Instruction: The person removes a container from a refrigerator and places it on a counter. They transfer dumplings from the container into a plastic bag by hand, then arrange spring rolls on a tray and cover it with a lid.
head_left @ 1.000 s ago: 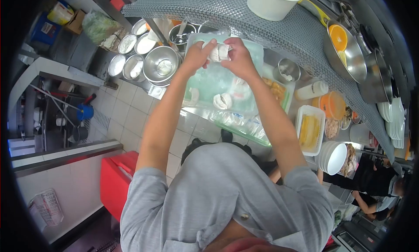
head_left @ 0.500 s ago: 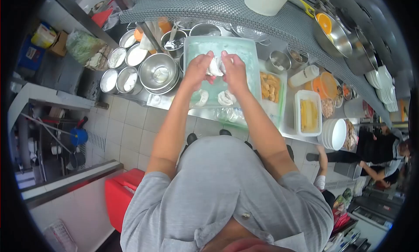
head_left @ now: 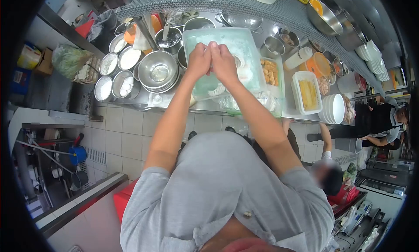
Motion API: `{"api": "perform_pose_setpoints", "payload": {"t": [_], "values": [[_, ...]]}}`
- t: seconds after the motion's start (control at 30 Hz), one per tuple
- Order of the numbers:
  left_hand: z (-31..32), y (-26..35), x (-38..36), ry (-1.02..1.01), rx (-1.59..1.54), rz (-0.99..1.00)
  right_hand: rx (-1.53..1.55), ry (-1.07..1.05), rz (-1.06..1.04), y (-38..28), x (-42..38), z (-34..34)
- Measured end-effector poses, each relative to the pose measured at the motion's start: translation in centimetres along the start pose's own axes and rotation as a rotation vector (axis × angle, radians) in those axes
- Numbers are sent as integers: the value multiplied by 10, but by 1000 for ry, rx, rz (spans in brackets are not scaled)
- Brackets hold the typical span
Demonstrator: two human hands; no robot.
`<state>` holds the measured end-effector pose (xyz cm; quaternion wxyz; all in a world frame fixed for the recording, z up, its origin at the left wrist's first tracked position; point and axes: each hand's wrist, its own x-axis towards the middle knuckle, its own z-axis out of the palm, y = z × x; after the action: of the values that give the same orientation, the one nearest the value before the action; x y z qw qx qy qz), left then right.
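Note:
My left hand (head_left: pixel 199 61) and my right hand (head_left: pixel 223 63) are pressed together over a pale green tub (head_left: pixel 189 36) dusted inside with white powder. Both are closed, fingers wrapped inward and thumbs side by side. The white powder-coated piece they held a moment earlier is now hidden by my hands. Below them in the tub lies a white coated piece (head_left: pixel 217 91). Another white piece (head_left: pixel 239 62) shows just right of my right hand.
Stacked steel bowls (head_left: pixel 158 70) and several containers of white powder (head_left: pixel 130 59) stand left. To the right are golden-brown pieces (head_left: pixel 269 73), a tub of yellow strips (head_left: pixel 309 95) and white bowls (head_left: pixel 334 108). A mesh shelf (head_left: pixel 196 1) hangs above. Other people (head_left: pixel 377 119) are at far right.
My hands have come together and closed over the white piece, which showed between them before. The camera view has shifted slightly. A person's head has come into view at lower right.

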<state>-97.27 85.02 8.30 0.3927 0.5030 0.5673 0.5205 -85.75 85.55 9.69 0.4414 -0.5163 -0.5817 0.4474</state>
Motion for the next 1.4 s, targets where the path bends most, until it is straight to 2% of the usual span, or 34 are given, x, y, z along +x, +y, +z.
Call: {"api": "perform_pose_setpoints", "payload": {"t": [0.07, 0.17, 0.3, 0.47, 0.57, 0.67, 0.7, 0.77, 0.8, 0.83, 0.87, 0.9, 0.97, 1.07, 1.17, 1.27, 1.33, 1.4], "values": [[4, 4, 1, 9, -28, 26, 72, 29, 7, -16, -8, 1], [5, 10, -3, -23, -54, 15, 93, 109, -115, 6, 0, 4], [12, 7, -8, -21, -111, -47, 257, 66, -44, 26, 5, 3], [21, -5, -6, 6, -163, -111, 421, 19, 84, 11, -4, -5], [15, 2, -9, -83, -561, -315, 679, -48, 223, 23, 8, -12], [17, 22, -15, -9, -461, -249, 311, 69, -34, 30, 17, -15], [10, 23, -14, 6, -316, -241, 271, -6, 4, 31, 25, -27], [-7, 6, -7, 105, 74, 14, 193, -149, 79, 29, 40, -61], [-13, -4, -4, 147, 268, 141, 23, -145, 56, 33, 44, -67], [-18, -5, -6, 101, 481, 73, -147, -140, 34, 36, 45, -73], [-14, -9, -8, 76, 634, 100, -318, -135, 10, 38, 46, -76], [-9, -17, -14, 52, 787, 126, -331, -301, 110, 41, 43, -79], [0, -12, -26, -42, 1014, 131, -368, -345, 28, 52, 32, -66], [5, -23, -23, -33, 1088, 269, -430, -401, -69, 33, 16, -63], [-3, -19, -15, -130, 1250, 307, -466, -401, -154, 27, 22, -66], [-8, -8, -11, -84, 1131, 279, -420, -311, -248, 38, 33, -87], [-12, 0, -19, -161, 1166, 272, -423, -254, -280, 47, 37, -105], [-16, 2, -22, -232, 1192, 269, -545, -308, -226, 56, 36, -114]]}}
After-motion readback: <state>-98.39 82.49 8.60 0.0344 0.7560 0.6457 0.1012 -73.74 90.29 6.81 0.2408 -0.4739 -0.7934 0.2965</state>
